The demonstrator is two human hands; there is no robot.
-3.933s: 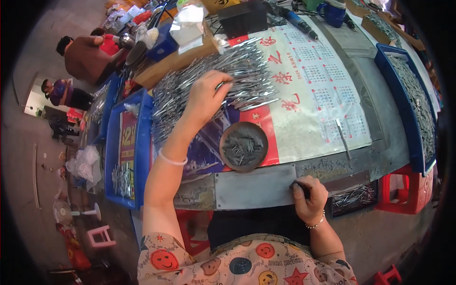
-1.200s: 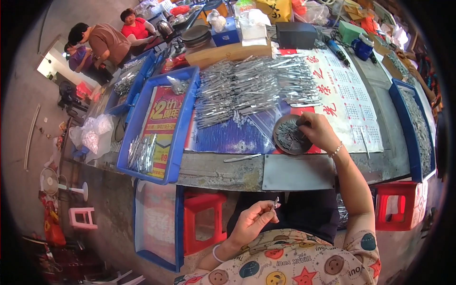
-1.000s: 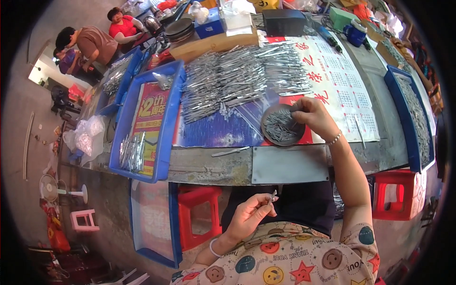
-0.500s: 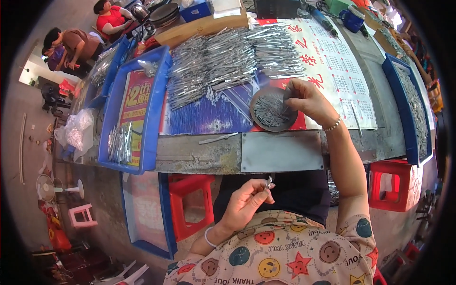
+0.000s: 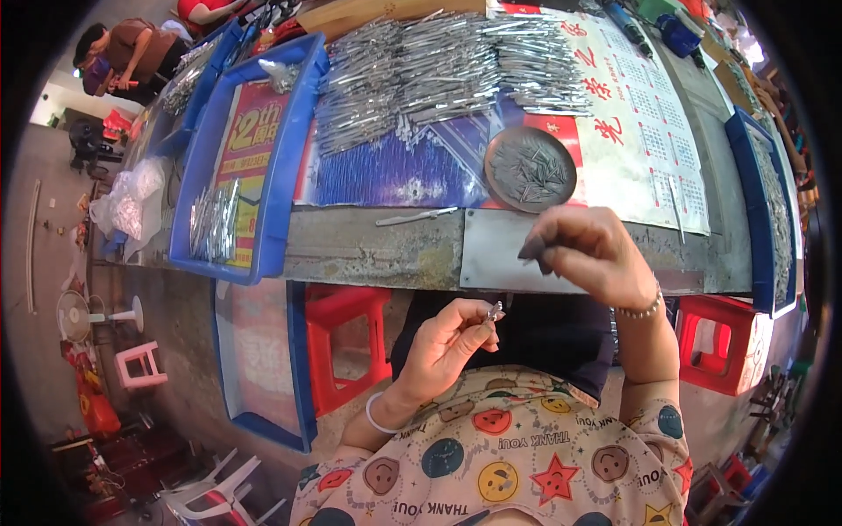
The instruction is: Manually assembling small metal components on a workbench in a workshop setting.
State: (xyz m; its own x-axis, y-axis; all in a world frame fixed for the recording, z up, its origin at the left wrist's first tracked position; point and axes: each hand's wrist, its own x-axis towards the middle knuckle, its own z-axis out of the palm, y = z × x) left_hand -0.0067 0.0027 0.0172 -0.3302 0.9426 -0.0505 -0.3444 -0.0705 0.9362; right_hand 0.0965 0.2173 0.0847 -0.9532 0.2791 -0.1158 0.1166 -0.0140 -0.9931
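Head view: over the worktop's [image 5: 377,254] near edge, the left hand [image 5: 449,344] pinches a metal part [image 5: 495,311], its grip closed. The right hand [image 5: 601,256] hovers above the pale plate [image 5: 491,256], fingertips drawn together; whether that grip holds anything, onlookers cannot tell. Rods [image 5: 452,66] lie massed beyond, apparently laid out already; plenty of grey pieces [image 5: 542,175] are left in the dish [image 5: 503,158].

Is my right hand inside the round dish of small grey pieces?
No, your right hand is over the flat grey plate, outside the round dish.
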